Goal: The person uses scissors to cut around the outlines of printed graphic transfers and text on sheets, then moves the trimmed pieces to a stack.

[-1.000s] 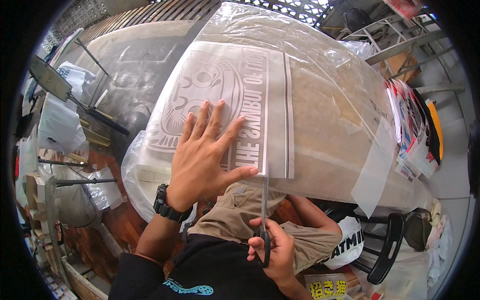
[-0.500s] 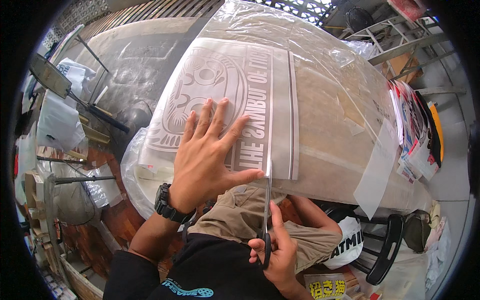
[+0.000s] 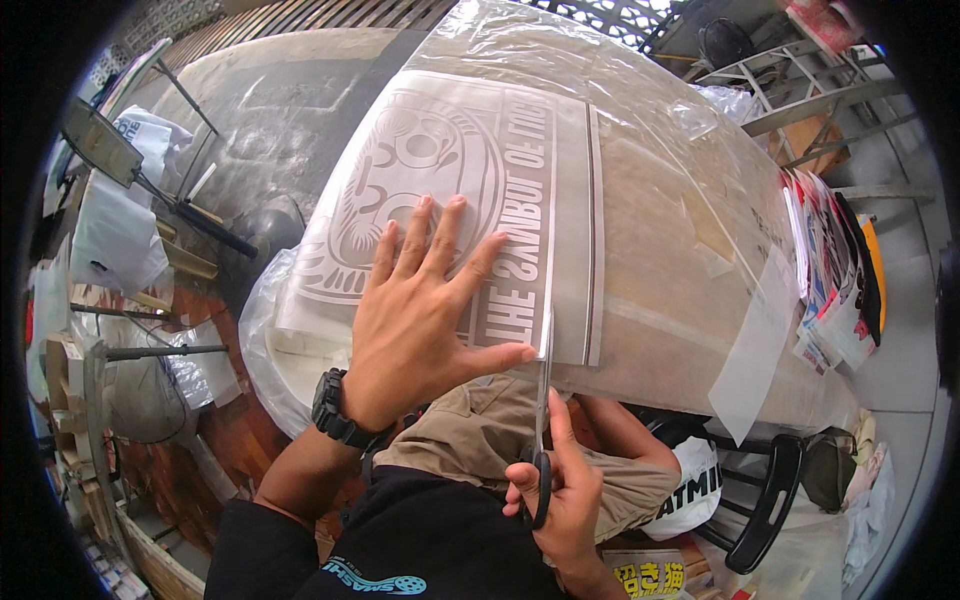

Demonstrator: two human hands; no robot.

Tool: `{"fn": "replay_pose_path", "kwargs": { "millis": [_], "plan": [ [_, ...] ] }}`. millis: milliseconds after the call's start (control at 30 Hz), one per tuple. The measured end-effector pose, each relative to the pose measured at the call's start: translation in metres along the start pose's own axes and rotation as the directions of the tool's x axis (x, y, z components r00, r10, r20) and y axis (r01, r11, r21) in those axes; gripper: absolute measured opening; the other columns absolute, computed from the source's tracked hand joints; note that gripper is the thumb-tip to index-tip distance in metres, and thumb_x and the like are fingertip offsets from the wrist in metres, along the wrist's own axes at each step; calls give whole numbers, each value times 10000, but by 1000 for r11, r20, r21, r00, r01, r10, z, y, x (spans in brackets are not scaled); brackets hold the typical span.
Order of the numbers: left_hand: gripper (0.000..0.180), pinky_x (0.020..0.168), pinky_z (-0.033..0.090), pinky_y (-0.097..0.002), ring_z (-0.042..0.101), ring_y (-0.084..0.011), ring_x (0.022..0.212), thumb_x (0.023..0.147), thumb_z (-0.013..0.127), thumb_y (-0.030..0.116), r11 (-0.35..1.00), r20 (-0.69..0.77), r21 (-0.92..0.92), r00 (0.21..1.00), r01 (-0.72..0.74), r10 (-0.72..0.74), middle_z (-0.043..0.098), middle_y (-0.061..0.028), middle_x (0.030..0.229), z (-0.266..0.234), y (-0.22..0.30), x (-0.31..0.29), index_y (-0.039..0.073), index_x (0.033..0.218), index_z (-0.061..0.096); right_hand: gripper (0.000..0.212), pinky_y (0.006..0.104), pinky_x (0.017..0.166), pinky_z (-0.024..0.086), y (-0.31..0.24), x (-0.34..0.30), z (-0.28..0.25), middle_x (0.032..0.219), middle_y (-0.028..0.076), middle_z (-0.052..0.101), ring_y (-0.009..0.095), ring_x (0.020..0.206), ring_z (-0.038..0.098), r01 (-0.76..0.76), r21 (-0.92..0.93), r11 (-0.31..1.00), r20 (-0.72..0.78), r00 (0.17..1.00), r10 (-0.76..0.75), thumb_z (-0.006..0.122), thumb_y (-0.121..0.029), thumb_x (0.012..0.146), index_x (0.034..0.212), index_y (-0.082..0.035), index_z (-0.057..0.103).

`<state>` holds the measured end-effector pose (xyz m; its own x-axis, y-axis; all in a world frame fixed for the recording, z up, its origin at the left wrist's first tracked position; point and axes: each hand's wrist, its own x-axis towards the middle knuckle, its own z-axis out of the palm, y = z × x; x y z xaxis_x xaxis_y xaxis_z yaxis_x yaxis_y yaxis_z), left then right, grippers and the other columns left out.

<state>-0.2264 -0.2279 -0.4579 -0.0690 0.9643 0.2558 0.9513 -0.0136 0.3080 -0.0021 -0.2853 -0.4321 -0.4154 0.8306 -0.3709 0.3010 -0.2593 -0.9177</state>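
My left hand [image 3: 415, 310] lies flat with spread fingers on a translucent printed sheet [image 3: 576, 230] that bears a round face design and large lettering. Its thumb points right, the tip close beside the scissor blades. Black-handled scissors [image 3: 543, 420] are gripped in my right hand [image 3: 568, 490], below the sheet's near edge. Their blades point away from me and reach over that edge, just left of a dark line printed along the sheet's right side. How far the cut runs cannot be made out.
Under the sheet is a plastic-covered table [image 3: 670, 330]. A loose translucent strip [image 3: 752, 345] hangs over its near right edge. Several printed pieces [image 3: 835, 260] are stacked at the right, near a black chair [image 3: 770, 500]. Metal racks with bags [image 3: 120, 240] stand left.
The scissors and my right hand have shifted slightly to the right in the picture, along with the sheet and my left hand. Both hands keep the same pose.
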Motion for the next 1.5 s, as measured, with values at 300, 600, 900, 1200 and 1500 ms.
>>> {"fn": "replay_pose_path", "kwargs": {
  "millis": [300, 600, 900, 1200, 1500],
  "plan": [
    [1081, 1223, 146, -553, 254, -465, 1490, 670, 632, 877, 1000, 0, -4, 1000, -4, 4, 332, -274, 1582, 0, 1, 1, 172, 1481, 515, 758, 233, 567, 567, -4, 9, 0, 774, 73, 737, 84, 649, 683, 26, -18, 1000, -25, 999, -26, 636, -7, 930, 1590, -85, 272],
    [1060, 1224, 154, -545, 253, -442, 1499, 682, 641, 854, 1000, 11, -7, 1000, 3, -3, 320, -254, 1596, -2, 1, 0, 179, 1488, 508, 733, 234, 543, 555, -11, 22, 0, 807, 76, 746, 68, 627, 654, 36, -7, 999, -35, 999, -36, 621, 3, 935, 1584, -85, 293],
    [1029, 1218, 166, -550, 271, -453, 1487, 698, 656, 824, 1000, -9, -16, 1000, -5, 5, 346, -262, 1578, -3, 2, 0, 163, 1475, 523, 717, 219, 502, 507, -20, 43, -2, 768, 36, 675, 52, 596, 594, 39, 13, 999, -59, 998, -38, 674, -150, 951, 1566, -50, 318],
    [1045, 1222, 159, -544, 271, -449, 1489, 690, 635, 849, 1000, -10, -15, 1000, -3, 3, 338, -254, 1586, 0, 1, 1, 158, 1467, 531, 814, 207, 457, 476, -37, 65, -7, 784, 1, 576, 51, 570, 541, 33, 55, 998, -57, 998, -30, 694, -410, 953, 1536, 29, 335],
    [1011, 1217, 161, -549, 269, -444, 1491, 708, 640, 819, 1000, 2, 5, 1000, 5, -5, 334, -246, 1591, -1, 1, 2, 157, 1465, 532, 789, 229, 469, 438, -54, 84, -12, 590, -3, 548, 37, 523, 520, 35, -3, 999, -56, 998, -35, 682, -436, 961, 1517, 33, 377]
  ]
}}
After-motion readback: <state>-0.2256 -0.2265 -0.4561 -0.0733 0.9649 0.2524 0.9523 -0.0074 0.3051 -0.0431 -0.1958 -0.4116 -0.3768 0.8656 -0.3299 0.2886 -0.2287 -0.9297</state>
